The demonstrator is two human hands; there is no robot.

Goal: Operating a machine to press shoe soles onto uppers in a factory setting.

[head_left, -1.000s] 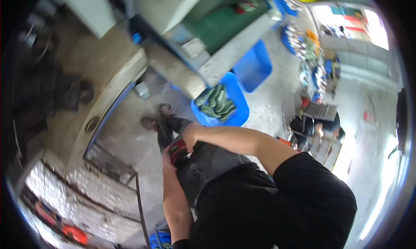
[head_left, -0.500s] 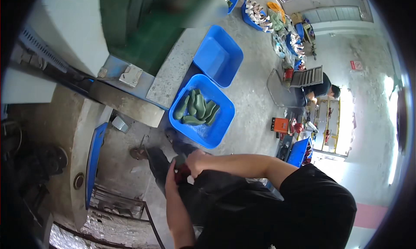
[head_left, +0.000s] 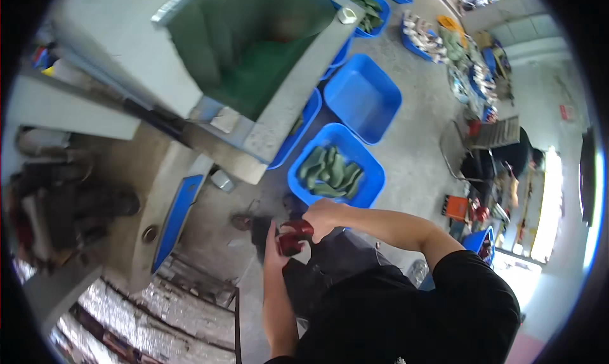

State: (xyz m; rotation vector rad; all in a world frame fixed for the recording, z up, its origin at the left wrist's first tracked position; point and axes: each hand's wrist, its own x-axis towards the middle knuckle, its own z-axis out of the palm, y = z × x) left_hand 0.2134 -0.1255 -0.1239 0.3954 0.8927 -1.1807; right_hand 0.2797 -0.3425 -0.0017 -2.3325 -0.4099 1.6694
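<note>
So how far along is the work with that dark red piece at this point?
Done: a blue bin on the floor already holds a pile of green pieces. In hand: both hands, left hand and right hand, grip a dark red piece above the person's lap. Left: the neighbouring blue bin looks empty, so more sorting seems likely.

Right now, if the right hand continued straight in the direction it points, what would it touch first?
The right hand points leftward onto the dark red object, which it already grips together with the left hand. Beyond them probably lies the concrete floor; depth is unclear.
</note>
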